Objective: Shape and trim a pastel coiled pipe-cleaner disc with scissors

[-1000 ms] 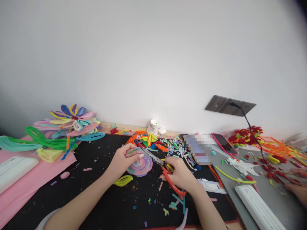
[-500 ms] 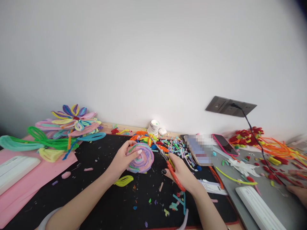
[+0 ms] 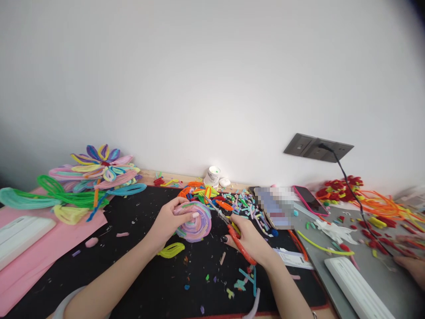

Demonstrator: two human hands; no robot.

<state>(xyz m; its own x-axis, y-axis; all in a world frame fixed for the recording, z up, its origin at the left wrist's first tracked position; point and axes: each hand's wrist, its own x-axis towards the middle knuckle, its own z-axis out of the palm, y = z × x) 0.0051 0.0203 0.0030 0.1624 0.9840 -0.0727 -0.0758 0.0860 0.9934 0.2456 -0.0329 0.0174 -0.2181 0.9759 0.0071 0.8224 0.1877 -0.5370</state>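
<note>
A round coil of pastel pipe cleaners (image 3: pixel 195 225), mostly pink and purple, is pinched at its left edge by my left hand (image 3: pixel 171 221), thumb on top. My right hand (image 3: pixel 245 237) grips red-handled scissors (image 3: pixel 241 249), whose blades point up and left, close to the coil's right side. Behind the coil lie orange, yellow and blue pipe-cleaner loops (image 3: pixel 202 192). A yellow-green pipe-cleaner loop (image 3: pixel 171 250) rests on the black mat (image 3: pixel 133 279) below my left hand.
Cut pipe-cleaner bits (image 3: pixel 250 206) are heaped right of centre, beside a phone (image 3: pixel 272 212). Pipe-cleaner flowers (image 3: pixel 105 164) stand at the back left on pink paper (image 3: pixel 40 274). A white paper cup (image 3: pixel 212 176) stands by the wall. Another person's hand (image 3: pixel 411 266) shows at the right edge.
The coil has turned slightly and shifted a little left in my left hand. The scissors and my right hand have moved slightly left. The other person's hand has moved slightly.
</note>
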